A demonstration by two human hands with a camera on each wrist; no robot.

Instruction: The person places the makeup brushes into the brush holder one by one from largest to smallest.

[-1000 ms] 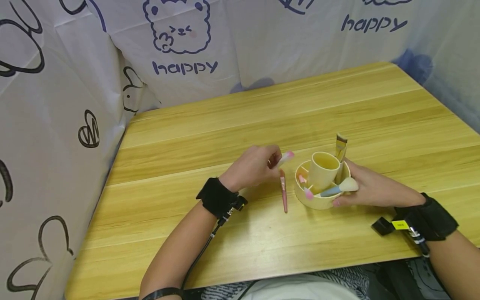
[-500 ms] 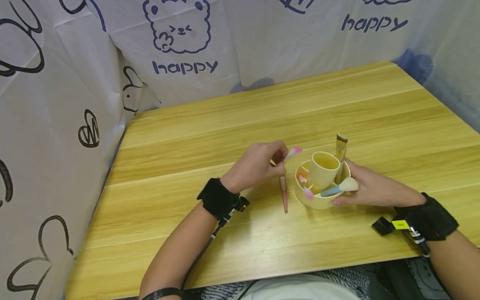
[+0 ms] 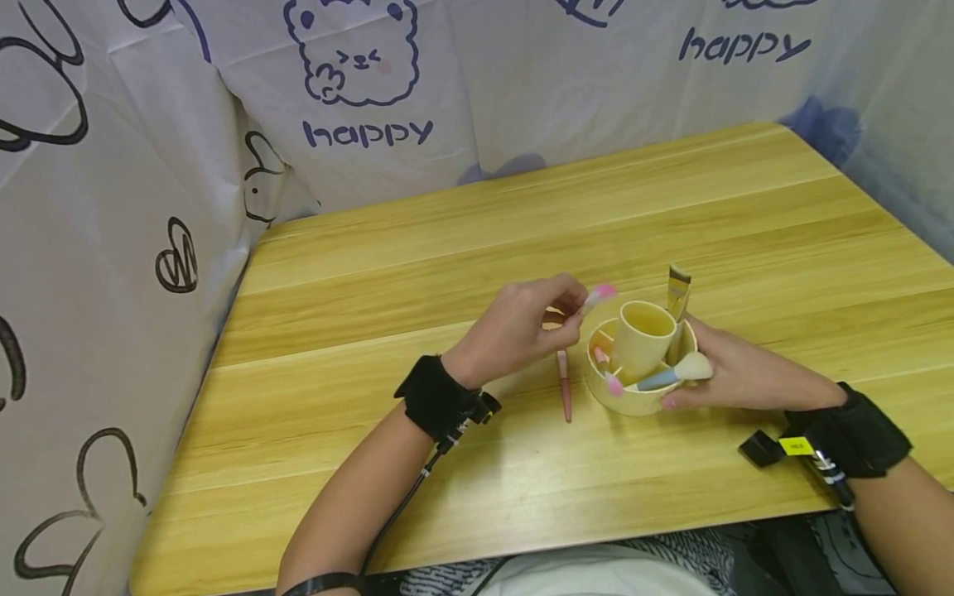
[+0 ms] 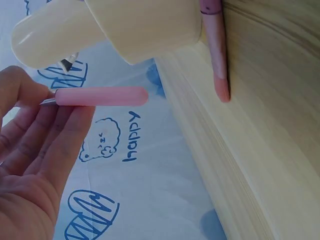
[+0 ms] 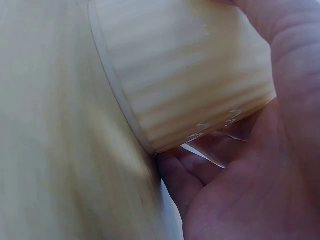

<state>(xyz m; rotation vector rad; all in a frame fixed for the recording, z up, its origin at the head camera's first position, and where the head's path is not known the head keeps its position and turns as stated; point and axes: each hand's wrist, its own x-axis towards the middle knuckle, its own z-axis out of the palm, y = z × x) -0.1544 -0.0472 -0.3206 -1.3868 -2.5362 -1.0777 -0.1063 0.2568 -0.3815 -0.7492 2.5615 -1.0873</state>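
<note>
My left hand (image 3: 522, 327) pinches a makeup brush (image 3: 600, 293) with pink-tipped bristles, up in the air just left of the holder. The left wrist view shows its pink handle (image 4: 102, 96) between thumb and fingers. My right hand (image 3: 753, 368) grips the right side of a cream round holder (image 3: 629, 404), thumb at the front; its ribbed wall (image 5: 190, 75) fills much of the right wrist view. Inside the holder lean a blue-handled brush (image 3: 659, 380) with pale bristles, a pink-tipped brush (image 3: 614, 385), and an upright flat brush (image 3: 678, 285) at the back.
A pink makeup brush (image 3: 566, 389) lies on the wooden table (image 3: 417, 265) between my left hand and the holder. The holder's tall centre cup (image 3: 643, 343) rises above the outer compartments. White cloth (image 3: 507, 74) with drawings hangs behind the table.
My left hand has moved right and slightly away from me, bringing the pink-tipped brush closer to the holder's rim. The right hand and holder stay where they were.
</note>
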